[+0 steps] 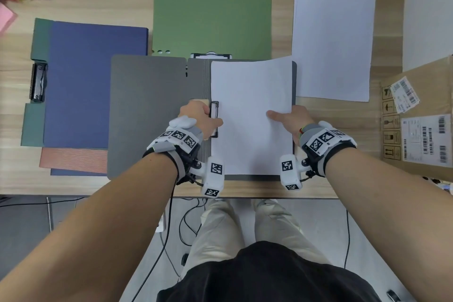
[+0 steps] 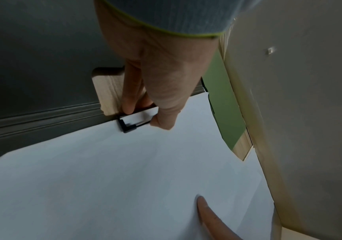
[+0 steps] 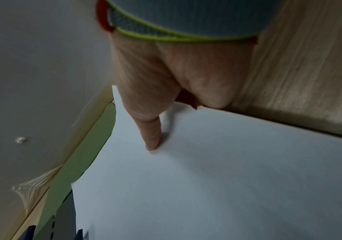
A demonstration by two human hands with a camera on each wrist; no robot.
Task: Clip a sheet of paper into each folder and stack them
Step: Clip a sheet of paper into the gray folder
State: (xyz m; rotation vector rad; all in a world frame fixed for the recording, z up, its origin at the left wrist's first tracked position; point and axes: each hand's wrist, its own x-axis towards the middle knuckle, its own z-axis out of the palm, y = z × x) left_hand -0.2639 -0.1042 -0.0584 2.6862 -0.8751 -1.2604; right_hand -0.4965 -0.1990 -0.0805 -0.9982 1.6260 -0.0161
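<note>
A grey folder (image 1: 147, 110) lies open at the table's middle, with a white sheet (image 1: 250, 95) on its right half. My left hand (image 1: 199, 117) pinches the black wire clip (image 1: 214, 108) at the sheet's left edge, beside the spine. In the left wrist view, the thumb and fingers of my left hand (image 2: 155, 97) hold the clip (image 2: 128, 126) raised over the sheet (image 2: 124, 170). My right hand (image 1: 289, 117) holds the sheet's right edge, thumb on top. The right wrist view shows my right hand (image 3: 151, 129) pressing its thumb on the sheet (image 3: 227, 178); its fingers are hidden below.
A closed green folder (image 1: 210, 17) lies behind the grey one. To the left is a pile of folders with a blue one (image 1: 93, 81) on top. A stack of white paper (image 1: 333, 41) sits at the back right, a cardboard box (image 1: 421, 117) at the right edge.
</note>
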